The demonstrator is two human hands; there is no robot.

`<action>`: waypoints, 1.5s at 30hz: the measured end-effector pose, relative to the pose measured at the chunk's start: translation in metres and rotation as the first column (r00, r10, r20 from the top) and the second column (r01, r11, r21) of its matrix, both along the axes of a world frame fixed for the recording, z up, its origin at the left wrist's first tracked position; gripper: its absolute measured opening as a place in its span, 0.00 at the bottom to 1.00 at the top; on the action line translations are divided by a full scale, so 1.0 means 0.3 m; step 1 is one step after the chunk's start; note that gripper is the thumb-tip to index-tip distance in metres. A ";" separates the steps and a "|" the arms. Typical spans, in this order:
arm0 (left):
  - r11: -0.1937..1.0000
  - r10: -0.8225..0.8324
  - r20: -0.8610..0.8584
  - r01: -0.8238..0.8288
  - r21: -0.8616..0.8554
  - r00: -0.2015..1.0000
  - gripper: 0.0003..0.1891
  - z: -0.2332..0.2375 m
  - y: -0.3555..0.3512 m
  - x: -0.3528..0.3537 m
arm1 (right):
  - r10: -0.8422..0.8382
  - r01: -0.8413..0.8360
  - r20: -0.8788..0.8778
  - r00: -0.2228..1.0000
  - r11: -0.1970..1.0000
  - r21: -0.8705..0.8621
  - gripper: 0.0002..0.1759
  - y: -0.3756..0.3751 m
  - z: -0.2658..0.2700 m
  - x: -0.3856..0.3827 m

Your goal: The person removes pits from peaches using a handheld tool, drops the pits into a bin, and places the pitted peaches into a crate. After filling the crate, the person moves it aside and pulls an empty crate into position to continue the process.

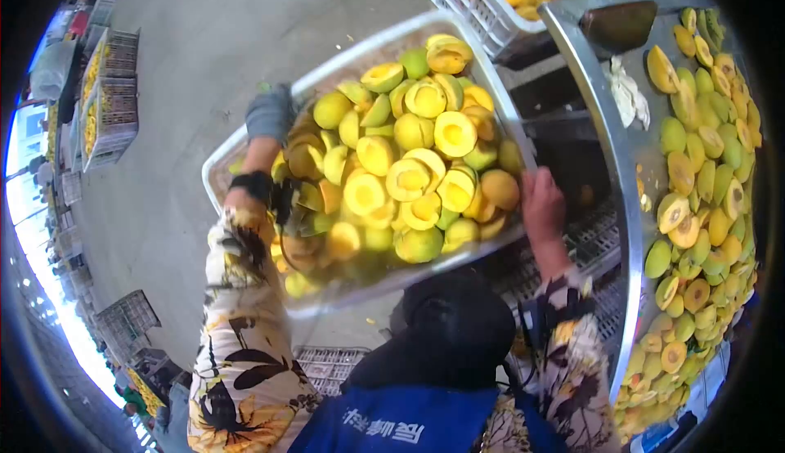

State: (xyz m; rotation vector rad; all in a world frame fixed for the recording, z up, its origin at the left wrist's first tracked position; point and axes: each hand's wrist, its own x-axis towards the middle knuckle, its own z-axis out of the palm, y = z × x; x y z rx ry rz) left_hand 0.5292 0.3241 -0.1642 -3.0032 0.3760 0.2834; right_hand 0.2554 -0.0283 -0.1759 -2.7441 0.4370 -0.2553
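A white plastic crate [208, 177] full of halved yellow-green peaches [409, 177] sits tilted in front of my body. Most halves lie cut face up, with hollows where the stones were. My left hand [270, 116], in a grey glove, is closed on the crate's far-left rim, its fingertips partly hidden. On the opposite side, my bare right hand [544, 206] grips the right rim, fingers wrapped over the edge. A black band [252, 185] circles my left wrist. Part of the crate's near side is blurred.
A metal table [601, 118] to the right bears many peach halves [695, 208] and a crumpled white cloth [628, 93]. Behind stands another crate [482, 11] of peaches. Stacked crates [113, 97] line the left; an empty grey crate [327, 365] lies by my feet.
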 end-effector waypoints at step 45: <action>0.896 -0.378 0.114 0.394 -0.207 0.919 0.33 0.253 0.050 -0.483 | -0.039 0.042 -0.072 0.997 0.999 0.035 0.18 -0.004 0.034 0.102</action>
